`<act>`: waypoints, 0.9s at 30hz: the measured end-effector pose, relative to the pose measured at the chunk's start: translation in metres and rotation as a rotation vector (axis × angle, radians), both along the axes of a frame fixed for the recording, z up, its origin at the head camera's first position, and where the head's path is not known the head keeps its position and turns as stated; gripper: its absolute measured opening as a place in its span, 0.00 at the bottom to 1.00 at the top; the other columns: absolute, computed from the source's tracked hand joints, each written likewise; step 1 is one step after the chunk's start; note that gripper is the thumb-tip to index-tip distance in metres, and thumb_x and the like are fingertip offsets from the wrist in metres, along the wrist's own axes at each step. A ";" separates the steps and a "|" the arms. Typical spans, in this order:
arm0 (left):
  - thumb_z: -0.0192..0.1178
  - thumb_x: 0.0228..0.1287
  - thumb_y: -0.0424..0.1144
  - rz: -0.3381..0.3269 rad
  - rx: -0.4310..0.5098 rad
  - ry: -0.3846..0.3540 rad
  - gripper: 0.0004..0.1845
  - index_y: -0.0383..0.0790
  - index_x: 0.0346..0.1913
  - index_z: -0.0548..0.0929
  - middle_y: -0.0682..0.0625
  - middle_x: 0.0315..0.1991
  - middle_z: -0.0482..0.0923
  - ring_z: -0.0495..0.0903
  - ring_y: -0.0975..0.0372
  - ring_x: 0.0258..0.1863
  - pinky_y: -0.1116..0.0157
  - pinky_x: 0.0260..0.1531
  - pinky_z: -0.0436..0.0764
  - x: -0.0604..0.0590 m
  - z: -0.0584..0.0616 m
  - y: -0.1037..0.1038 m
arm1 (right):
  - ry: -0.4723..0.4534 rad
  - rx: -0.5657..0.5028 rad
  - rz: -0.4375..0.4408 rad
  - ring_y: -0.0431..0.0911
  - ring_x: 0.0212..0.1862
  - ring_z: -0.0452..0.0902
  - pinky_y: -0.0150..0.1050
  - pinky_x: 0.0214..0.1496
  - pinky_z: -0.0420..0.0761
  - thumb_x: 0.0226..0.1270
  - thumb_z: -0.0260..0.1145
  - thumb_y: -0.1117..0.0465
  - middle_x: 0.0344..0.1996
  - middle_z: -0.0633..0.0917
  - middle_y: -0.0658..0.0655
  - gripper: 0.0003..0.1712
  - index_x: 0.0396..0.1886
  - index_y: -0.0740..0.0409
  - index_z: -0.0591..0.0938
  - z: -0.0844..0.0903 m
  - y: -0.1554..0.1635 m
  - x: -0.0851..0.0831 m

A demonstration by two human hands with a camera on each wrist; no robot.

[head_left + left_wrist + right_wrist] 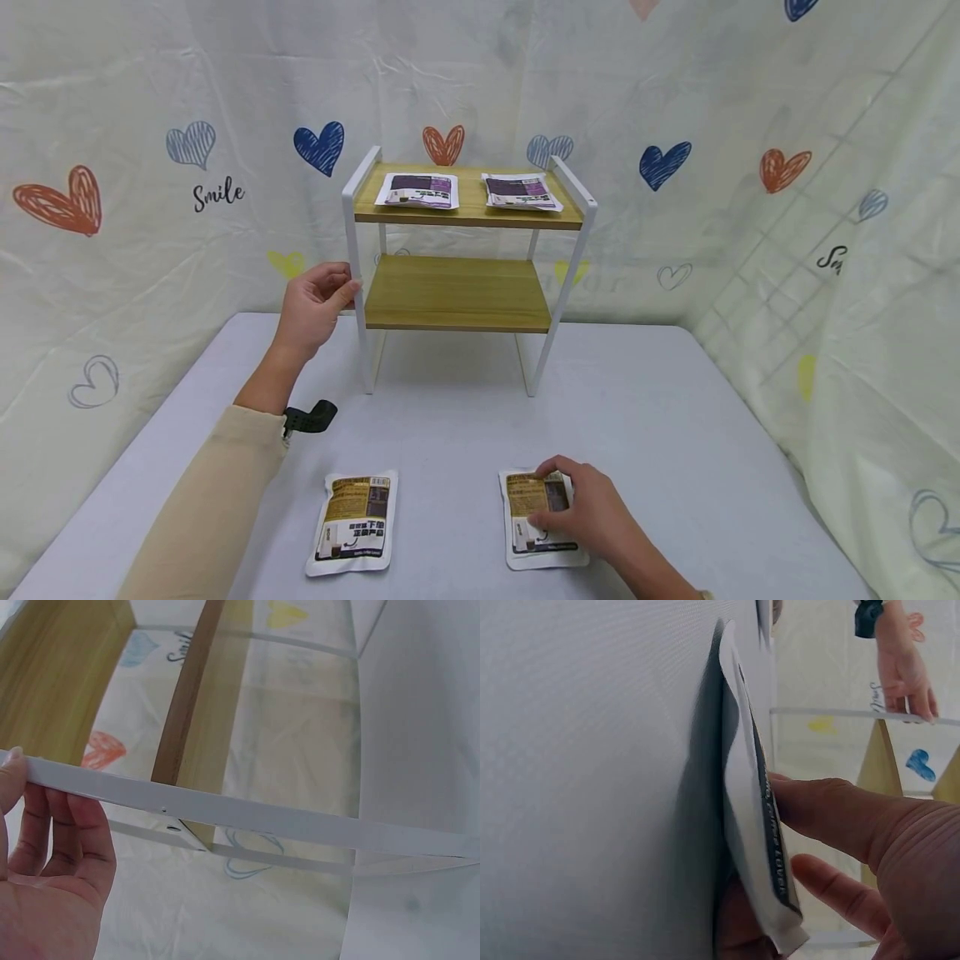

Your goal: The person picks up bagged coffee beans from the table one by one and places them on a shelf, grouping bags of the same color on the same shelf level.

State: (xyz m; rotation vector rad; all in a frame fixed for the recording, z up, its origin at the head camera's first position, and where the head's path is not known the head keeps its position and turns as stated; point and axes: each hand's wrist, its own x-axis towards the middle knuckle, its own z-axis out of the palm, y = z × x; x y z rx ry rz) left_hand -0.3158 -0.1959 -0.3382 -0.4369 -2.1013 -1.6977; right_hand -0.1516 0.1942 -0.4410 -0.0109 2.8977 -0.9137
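Note:
My left hand [311, 310] grips the left front leg of a two-tier shelf rack [457, 292] with wooden boards and a white frame. In the left wrist view, the thumb and curled fingers [79, 836] lie around the white bar [262, 817]. My right hand [592, 515] holds the right-hand flat pouch [522, 498], gold, brown and white, at its right side. The right wrist view shows the thumb [829, 814] over the pouch [742, 776] and a fingertip under its edge, close to the table. A matching pouch [352, 525] lies flat to the left, untouched.
Two purple-and-white pouches, one left [418, 191] and one right [521, 192], lie on the rack's top board. The rack stands toward the back of the white table [645, 417]. A heart-printed curtain [750, 100] hangs behind and at both sides.

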 end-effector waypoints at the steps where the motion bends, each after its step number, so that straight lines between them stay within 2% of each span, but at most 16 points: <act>1: 0.66 0.70 0.44 0.001 -0.002 -0.001 0.19 0.37 0.57 0.83 0.58 0.41 0.85 0.85 0.66 0.39 0.75 0.43 0.86 0.000 0.000 0.000 | -0.001 -0.010 0.000 0.48 0.49 0.78 0.54 0.54 0.82 0.39 0.89 0.53 0.49 0.87 0.51 0.29 0.43 0.38 0.84 -0.001 0.000 0.000; 4: 0.66 0.70 0.43 0.005 -0.003 -0.007 0.19 0.37 0.58 0.83 0.59 0.41 0.85 0.85 0.65 0.39 0.75 0.43 0.86 0.000 0.000 0.001 | -0.009 -0.052 -0.002 0.53 0.58 0.80 0.60 0.61 0.80 0.40 0.88 0.53 0.55 0.87 0.52 0.27 0.43 0.36 0.86 -0.004 0.001 0.000; 7: 0.66 0.70 0.43 0.009 0.001 -0.016 0.19 0.38 0.58 0.83 0.59 0.41 0.85 0.85 0.64 0.40 0.75 0.43 0.86 0.000 0.000 0.001 | -0.013 -0.089 0.000 0.56 0.63 0.79 0.62 0.63 0.79 0.42 0.87 0.54 0.56 0.87 0.51 0.25 0.43 0.35 0.88 -0.006 0.003 0.000; 18: 0.66 0.69 0.45 0.011 0.005 -0.011 0.19 0.38 0.57 0.84 0.53 0.42 0.85 0.85 0.65 0.39 0.75 0.43 0.86 0.001 -0.002 0.002 | -0.024 -0.154 -0.018 0.53 0.62 0.79 0.61 0.64 0.77 0.42 0.87 0.55 0.53 0.88 0.49 0.22 0.40 0.36 0.89 -0.010 0.005 0.000; 20: 0.66 0.69 0.45 0.017 0.004 -0.010 0.19 0.38 0.57 0.84 0.54 0.42 0.85 0.85 0.66 0.39 0.75 0.43 0.86 0.001 -0.002 0.002 | -0.023 -0.158 -0.023 0.52 0.61 0.79 0.60 0.64 0.78 0.42 0.87 0.55 0.52 0.88 0.49 0.22 0.39 0.36 0.89 -0.010 0.005 0.000; 27: 0.65 0.70 0.45 0.045 0.002 -0.013 0.19 0.40 0.59 0.84 0.48 0.45 0.85 0.85 0.66 0.40 0.75 0.43 0.86 -0.002 -0.004 0.002 | -0.005 -0.168 -0.029 0.49 0.59 0.80 0.57 0.63 0.78 0.42 0.87 0.56 0.51 0.88 0.48 0.22 0.39 0.36 0.89 -0.011 0.004 0.000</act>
